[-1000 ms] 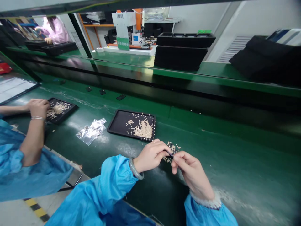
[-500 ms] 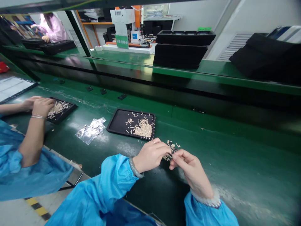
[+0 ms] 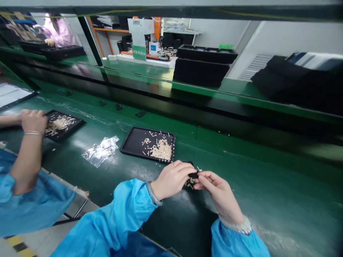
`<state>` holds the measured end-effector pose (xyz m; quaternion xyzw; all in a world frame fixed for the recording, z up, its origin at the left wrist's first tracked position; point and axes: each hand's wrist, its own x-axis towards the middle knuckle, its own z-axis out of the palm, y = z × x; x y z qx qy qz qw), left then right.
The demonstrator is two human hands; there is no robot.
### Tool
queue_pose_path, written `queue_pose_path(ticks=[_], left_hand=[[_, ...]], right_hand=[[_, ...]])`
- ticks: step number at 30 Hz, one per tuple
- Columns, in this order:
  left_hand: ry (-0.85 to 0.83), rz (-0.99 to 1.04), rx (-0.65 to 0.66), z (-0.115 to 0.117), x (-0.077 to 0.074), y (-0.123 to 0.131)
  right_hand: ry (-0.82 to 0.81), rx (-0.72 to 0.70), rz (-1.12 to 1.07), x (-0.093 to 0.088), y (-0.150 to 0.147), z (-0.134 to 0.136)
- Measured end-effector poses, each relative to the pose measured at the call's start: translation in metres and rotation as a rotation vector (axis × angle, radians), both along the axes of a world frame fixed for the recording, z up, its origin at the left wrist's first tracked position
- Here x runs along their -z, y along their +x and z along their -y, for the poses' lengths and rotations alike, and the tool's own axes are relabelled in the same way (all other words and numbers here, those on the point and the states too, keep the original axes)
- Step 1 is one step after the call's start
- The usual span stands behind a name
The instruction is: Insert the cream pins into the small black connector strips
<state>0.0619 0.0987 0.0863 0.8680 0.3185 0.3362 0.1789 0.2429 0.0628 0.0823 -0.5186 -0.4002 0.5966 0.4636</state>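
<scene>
Between my two hands is a small black part [image 3: 193, 175], gripped from both sides. My left hand [image 3: 174, 178] has its fingers closed over the part's left end. Thumb and fingertips of my right hand [image 3: 216, 189] pinch the other end. Under the part, a few small beige pieces [image 3: 190, 184] lie on the green table; my fingers hide some of them. Just beyond my left hand sits a black tray [image 3: 131, 140], its right side heaped with small beige strips [image 3: 162, 149]. What my fingertips touch on the part is too small to make out.
Clear plastic bags [image 3: 101, 150] lie left of the tray. A co-worker's hand [image 3: 34, 122] is over another black tray [image 3: 76, 125]. Small dark parts [image 3: 118, 106] lie along the back. Black trays [image 3: 203, 67] are stacked on the raised shelf.
The black part between my hands has turned and shows more of its dark surface. My hands stay close together. The co-worker's hands have shifted left, and the camera view has tilted slightly.
</scene>
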Motion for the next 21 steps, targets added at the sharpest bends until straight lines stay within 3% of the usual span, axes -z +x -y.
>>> queue_pose_path(ticks=[3,8,11,14,19,21], left_hand=[[0.002,0.025,-0.085,-0.001,-0.004,-0.003],[0.078,0.111,-0.165,-0.012,0.001,-0.009],[0.102,0.100,-0.203,-0.019,0.005,-0.013],[0.110,0.088,-0.254,-0.023,0.006,-0.016],[0.084,0.049,-0.302,-0.023,0.007,-0.015],[0.050,-0.010,-0.281,-0.020,0.008,-0.011]], right_hand=[[0.052,0.078,0.124,0.003,0.011,-0.029],[0.157,0.260,0.194,0.019,0.015,-0.120],[0.172,0.279,0.242,0.030,0.011,-0.152],[0.195,0.284,0.312,0.037,0.015,-0.140],[0.239,0.365,0.477,0.039,0.039,-0.060],[0.220,0.333,0.559,0.041,0.045,-0.029]])
